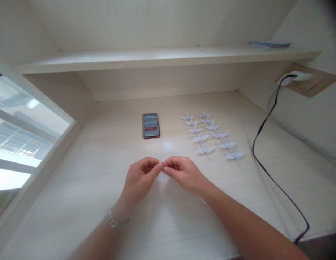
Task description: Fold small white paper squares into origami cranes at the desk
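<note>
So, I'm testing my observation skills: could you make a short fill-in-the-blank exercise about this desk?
1. The left hand and right hand meet at their ____.
2. The bracelet is on the ____ wrist.
3. The paper cranes lie to the ____ of the dark rectangular pack.
4. The black cable leads up to a white plug in the ____.

Missing words: fingertips; left; right; wall.
</note>
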